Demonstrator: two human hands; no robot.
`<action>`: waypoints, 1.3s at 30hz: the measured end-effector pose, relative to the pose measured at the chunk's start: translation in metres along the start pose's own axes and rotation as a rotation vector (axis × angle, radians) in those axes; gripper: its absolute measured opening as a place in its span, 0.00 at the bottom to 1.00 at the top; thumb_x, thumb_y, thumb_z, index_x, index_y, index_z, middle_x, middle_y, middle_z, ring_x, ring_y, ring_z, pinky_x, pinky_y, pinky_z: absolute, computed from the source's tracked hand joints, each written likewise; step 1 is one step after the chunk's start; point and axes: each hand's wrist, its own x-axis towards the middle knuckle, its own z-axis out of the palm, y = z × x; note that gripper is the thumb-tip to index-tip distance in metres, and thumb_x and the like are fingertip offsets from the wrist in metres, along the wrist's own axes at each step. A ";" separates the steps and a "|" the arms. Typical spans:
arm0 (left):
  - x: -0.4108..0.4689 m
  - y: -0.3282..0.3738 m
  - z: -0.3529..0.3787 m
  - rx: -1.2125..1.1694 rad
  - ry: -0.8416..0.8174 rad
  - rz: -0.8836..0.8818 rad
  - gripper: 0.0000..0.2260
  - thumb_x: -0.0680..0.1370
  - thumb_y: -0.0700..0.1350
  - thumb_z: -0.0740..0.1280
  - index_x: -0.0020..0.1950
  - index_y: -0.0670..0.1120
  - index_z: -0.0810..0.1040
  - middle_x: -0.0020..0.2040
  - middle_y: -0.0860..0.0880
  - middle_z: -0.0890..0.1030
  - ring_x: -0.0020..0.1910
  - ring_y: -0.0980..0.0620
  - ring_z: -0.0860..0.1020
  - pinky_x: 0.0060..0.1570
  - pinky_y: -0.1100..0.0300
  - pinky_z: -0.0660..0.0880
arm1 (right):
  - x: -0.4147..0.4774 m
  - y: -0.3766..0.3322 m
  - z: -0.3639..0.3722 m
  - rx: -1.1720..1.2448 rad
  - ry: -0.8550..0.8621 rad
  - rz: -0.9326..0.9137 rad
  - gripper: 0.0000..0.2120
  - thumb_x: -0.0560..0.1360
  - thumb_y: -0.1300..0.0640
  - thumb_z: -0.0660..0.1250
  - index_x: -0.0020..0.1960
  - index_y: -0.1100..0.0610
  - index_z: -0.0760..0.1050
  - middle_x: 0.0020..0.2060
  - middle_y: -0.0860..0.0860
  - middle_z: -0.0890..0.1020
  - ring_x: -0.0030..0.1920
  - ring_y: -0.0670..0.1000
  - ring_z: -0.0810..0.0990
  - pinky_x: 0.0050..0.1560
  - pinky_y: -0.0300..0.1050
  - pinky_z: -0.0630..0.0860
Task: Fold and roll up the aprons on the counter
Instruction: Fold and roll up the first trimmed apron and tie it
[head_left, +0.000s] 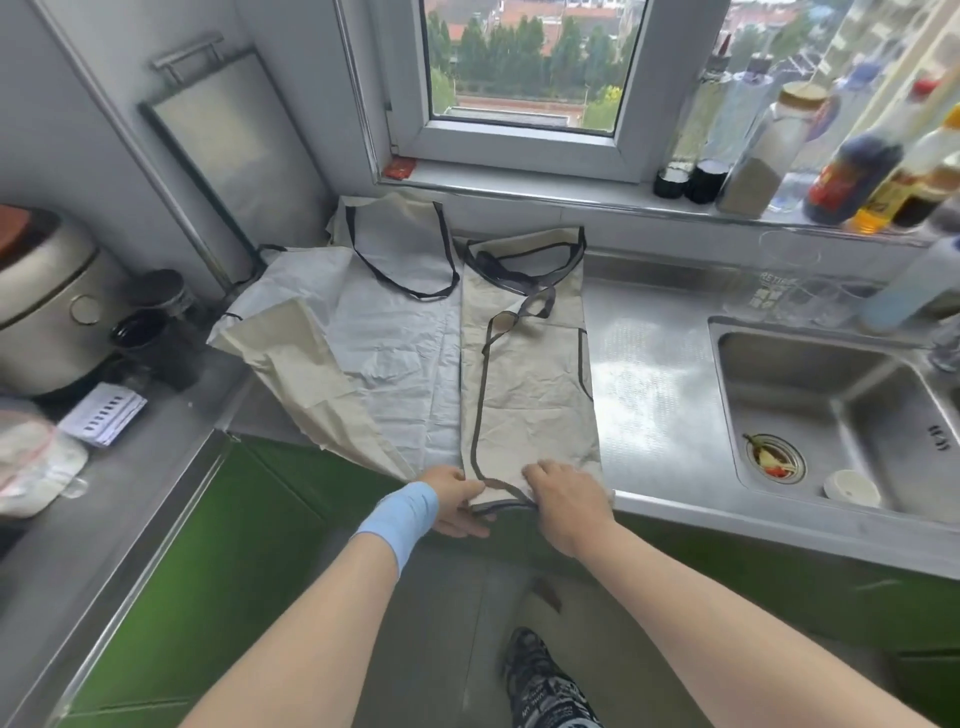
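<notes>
Two hands holding near end of folded apron (524, 374) at counter (654, 395) front edge: left hand (460, 506) pinching corner, right hand (566, 501) gripping hem. Cloth looking thin, soft, floppy; holding both near corners likely keeping roll straight. Second apron (384, 353) lying beside, left.

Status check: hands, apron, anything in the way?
Left hand, right hand: both gripping near end of folded apron at counter edge. Strip flat, unrolled. Second apron spread alongside left, not blocking.
</notes>
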 end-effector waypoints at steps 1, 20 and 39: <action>-0.004 0.006 -0.003 0.208 0.077 0.002 0.13 0.80 0.46 0.63 0.63 0.43 0.70 0.52 0.40 0.84 0.48 0.40 0.84 0.46 0.54 0.81 | 0.002 0.001 -0.013 -0.007 -0.080 -0.023 0.19 0.74 0.62 0.61 0.64 0.52 0.70 0.60 0.53 0.76 0.59 0.58 0.77 0.54 0.53 0.74; -0.011 0.166 -0.036 0.915 0.307 0.588 0.05 0.73 0.44 0.66 0.47 0.48 0.80 0.44 0.45 0.79 0.46 0.45 0.78 0.41 0.63 0.69 | 0.086 0.079 -0.183 0.091 -0.098 0.114 0.05 0.69 0.62 0.60 0.38 0.52 0.71 0.35 0.48 0.74 0.43 0.56 0.74 0.37 0.43 0.68; 0.202 0.277 -0.072 1.067 0.445 0.491 0.16 0.75 0.48 0.63 0.63 0.54 0.74 0.64 0.51 0.72 0.65 0.45 0.70 0.62 0.52 0.70 | 0.283 0.171 -0.101 0.175 0.129 0.069 0.12 0.73 0.53 0.61 0.55 0.49 0.77 0.50 0.48 0.77 0.54 0.54 0.75 0.50 0.47 0.72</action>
